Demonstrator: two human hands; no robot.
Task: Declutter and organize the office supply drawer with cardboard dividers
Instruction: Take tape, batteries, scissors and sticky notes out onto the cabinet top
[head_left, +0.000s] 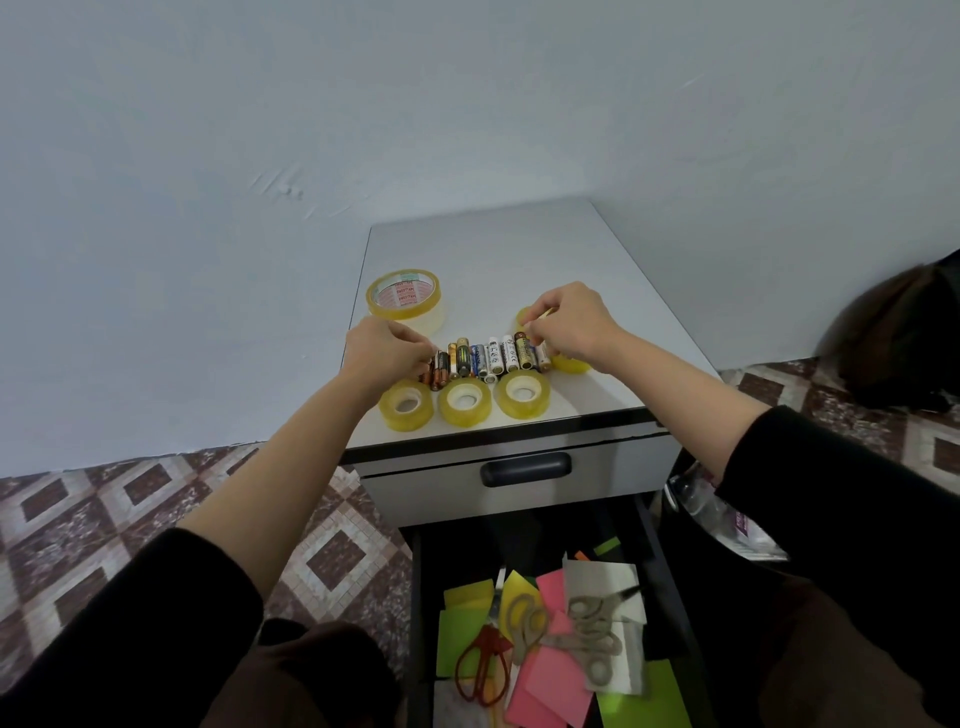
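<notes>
A row of several batteries (485, 358) lies side by side on the white cabinet top (571, 249). My left hand (382, 356) is at the row's left end, fingertips curled on the leftmost batteries. My right hand (569, 325) is at the right end, fingertips pinching the rightmost batteries. Three small yellow tape rolls (464, 401) stand in a line in front of the row. A large clear tape roll (405, 300) sits behind on the left. Another small yellow roll (571, 362) lies partly under my right hand. The open lower drawer (670, 571) holds coloured paper notes (540, 696), red scissors (480, 665) and beige scissors (592, 631).
A closed upper drawer with a dark handle (524, 468) sits under the top. The cabinet stands against a pale wall, on a patterned tile floor (104, 514). A dark bag (904, 338) lies at the right, and a bin with plastic (727, 514) stands beside the cabinet.
</notes>
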